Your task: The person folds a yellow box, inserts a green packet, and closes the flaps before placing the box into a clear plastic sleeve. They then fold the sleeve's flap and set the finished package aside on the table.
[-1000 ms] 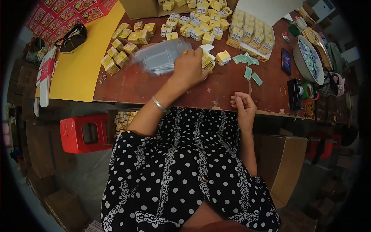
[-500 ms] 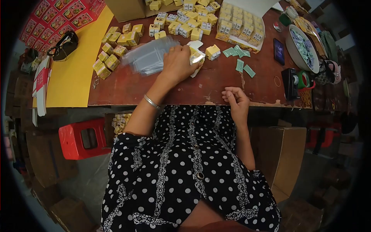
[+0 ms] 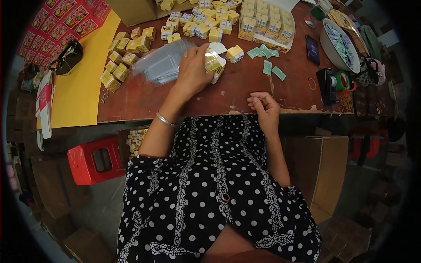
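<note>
Head view puts me over a red-brown bench [image 3: 210, 103], two bare hands at its near side. My left hand [image 3: 193, 65], a silver bracelet [image 3: 165, 119] at its wrist, pinches the left edge of a yellow printed carton [image 3: 215, 63] with white flaps — its fingertips are partly hidden from me. That carton sits near the middle of the bench, just right of a fanned stack of clear plastic sleeves [image 3: 153, 70]. I see my right hand [image 3: 264, 106] at the bench's front edge, fingers loosely half-curled.

Just right of the carton is one small yellow box [image 3: 235, 53], then some green sachets [image 3: 264, 51]. Beyond them stands an open display box [image 3: 263, 43] filled with rows of small boxes; a loose pile of yellow-and-white boxes [image 3: 203, 30] lies to its left. Farther right I make out a phone [image 3: 312, 49] — and a white bowl [image 3: 328, 49] of sachets beside it.
</note>
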`<state>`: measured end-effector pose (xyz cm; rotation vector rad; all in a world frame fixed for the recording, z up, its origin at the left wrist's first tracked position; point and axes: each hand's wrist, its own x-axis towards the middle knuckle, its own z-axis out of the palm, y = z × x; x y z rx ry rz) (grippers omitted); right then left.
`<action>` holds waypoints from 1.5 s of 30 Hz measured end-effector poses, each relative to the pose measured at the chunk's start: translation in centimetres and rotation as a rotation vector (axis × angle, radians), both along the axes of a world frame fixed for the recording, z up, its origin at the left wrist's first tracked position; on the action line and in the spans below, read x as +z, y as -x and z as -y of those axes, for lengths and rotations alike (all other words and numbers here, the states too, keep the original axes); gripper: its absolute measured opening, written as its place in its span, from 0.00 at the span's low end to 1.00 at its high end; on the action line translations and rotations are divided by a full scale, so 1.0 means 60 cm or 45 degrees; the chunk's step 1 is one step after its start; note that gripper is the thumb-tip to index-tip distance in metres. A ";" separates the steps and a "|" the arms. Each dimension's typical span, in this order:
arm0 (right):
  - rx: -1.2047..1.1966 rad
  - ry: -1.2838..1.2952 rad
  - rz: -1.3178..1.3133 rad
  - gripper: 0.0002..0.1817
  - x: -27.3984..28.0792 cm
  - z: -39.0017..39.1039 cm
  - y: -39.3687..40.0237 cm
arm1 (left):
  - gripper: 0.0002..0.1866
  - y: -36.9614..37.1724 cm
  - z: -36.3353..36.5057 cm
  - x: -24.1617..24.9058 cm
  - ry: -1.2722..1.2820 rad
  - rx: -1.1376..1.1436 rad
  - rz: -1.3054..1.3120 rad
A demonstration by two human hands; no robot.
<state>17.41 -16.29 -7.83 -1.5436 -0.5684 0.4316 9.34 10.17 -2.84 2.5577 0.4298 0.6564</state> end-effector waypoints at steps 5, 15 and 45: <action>-0.036 -0.041 -0.036 0.10 0.011 -0.001 0.003 | 0.39 0.018 0.013 0.034 0.135 -0.040 0.165; 0.149 -0.256 0.555 0.33 0.119 -0.057 0.041 | 0.35 0.099 0.117 0.070 1.183 -0.384 0.276; 0.338 -0.349 0.646 0.26 0.116 -0.044 0.061 | 0.21 0.143 0.149 0.056 1.668 -0.771 0.403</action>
